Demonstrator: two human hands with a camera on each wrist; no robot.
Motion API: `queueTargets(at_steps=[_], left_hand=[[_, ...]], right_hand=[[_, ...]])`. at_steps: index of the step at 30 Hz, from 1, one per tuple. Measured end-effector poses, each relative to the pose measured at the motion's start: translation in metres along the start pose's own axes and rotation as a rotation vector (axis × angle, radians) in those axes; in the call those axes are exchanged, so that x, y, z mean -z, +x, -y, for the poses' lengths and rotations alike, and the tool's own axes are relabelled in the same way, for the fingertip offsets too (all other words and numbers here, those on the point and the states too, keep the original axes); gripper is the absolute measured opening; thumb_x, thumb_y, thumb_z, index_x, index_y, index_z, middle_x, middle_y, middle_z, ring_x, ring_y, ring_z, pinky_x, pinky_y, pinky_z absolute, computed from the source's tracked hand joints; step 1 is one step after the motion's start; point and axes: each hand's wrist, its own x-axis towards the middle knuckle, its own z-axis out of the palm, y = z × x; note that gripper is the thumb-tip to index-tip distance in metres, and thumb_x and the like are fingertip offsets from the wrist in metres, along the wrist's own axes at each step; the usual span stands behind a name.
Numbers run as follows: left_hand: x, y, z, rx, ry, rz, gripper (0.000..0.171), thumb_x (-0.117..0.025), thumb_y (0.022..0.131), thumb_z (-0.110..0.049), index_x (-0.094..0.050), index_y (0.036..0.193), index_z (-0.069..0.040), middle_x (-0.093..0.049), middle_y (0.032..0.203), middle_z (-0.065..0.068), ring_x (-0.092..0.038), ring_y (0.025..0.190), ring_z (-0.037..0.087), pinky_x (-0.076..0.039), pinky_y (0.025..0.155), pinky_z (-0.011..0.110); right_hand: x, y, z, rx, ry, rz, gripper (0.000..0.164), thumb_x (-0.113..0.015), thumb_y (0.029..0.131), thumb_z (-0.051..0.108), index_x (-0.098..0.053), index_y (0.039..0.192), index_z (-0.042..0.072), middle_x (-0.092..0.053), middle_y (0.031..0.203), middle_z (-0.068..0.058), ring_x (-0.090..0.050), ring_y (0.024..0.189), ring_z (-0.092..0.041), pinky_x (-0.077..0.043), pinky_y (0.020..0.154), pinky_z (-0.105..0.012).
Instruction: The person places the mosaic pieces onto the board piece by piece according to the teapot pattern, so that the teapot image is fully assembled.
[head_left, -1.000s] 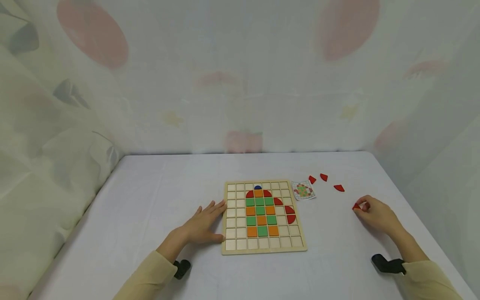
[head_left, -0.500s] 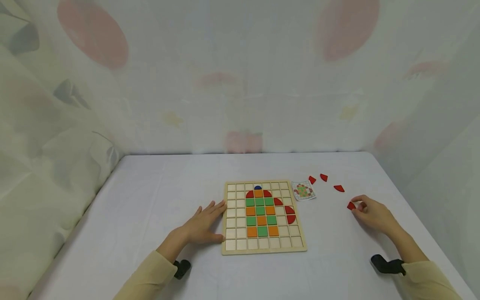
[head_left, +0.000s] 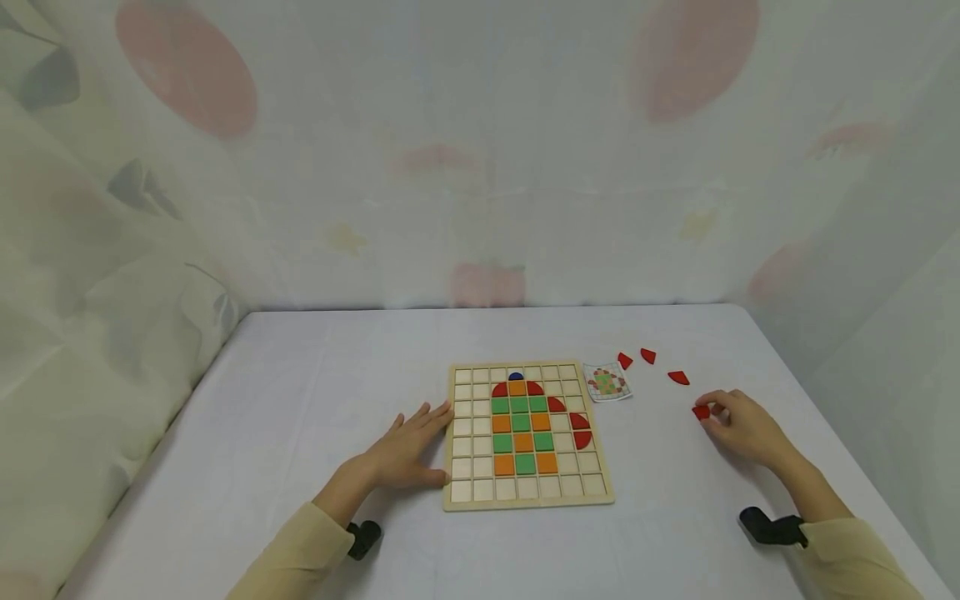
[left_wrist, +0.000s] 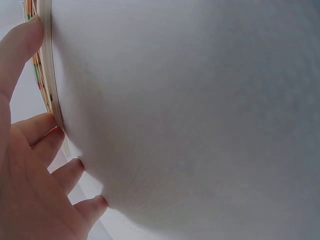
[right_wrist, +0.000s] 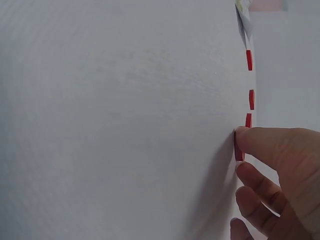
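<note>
A wooden grid board (head_left: 471,505) lies mid-table, with orange and green squares, red quarter-circle pieces and one blue piece set in its cells. My left hand (head_left: 405,450) rests with spread fingers along its left edge; in the left wrist view the thumb and fingertips (left_wrist: 50,120) touch the board's side. On the right, my right hand (head_left: 750,427) pinches a red quarter-circle piece (head_left: 701,412) between thumb and fingers, close over the table. The right wrist view shows that piece (right_wrist: 238,148) standing edge-on, partly covered by the thumb.
Several loose pieces lie beyond the right hand, among them a red piece (head_left: 678,377) and another red piece (head_left: 648,356). A small printed pattern card (head_left: 607,381) lies at the board's upper right corner. The white table (head_left: 300,375) meets a patterned cloth backdrop (head_left: 480,208) behind.
My right hand has shifted slightly left with the red piece, which now shows more and at a different angle between the fingertips. The left hand and the board have stayed put.
</note>
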Motion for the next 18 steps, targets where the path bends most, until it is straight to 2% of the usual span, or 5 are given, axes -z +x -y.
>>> queueTargets(at_steps=[10,18], left_hand=[[0.0011,-0.0005,-0.0013,0.007,-0.002,0.001,0.088,-0.072,0.076,-0.038,-0.026,0.146,-0.009,-0.020,0.153,0.004,-0.014,0.140,0.034,-0.012,0.106,0.063],[0.0004,-0.0002,-0.0017,0.021,-0.003,0.005,0.089,-0.073,0.076,-0.039,-0.026,0.146,-0.010,-0.020,0.153,0.004,-0.014,0.140,0.033,-0.011,0.107,0.062]], right_hand=[[-0.0026,0.0013,0.0003,0.007,0.012,-0.033,0.023,-0.071,0.074,0.004,-0.064,0.096,0.000,-0.056,0.091,-0.019,-0.054,0.079,-0.028,-0.049,0.065,-0.041],[-0.0030,0.0033,0.0001,0.011,0.013,-0.018,0.018,-0.070,0.075,0.005,-0.063,0.092,0.002,-0.055,0.087,-0.015,-0.052,0.075,-0.024,-0.046,0.062,-0.035]])
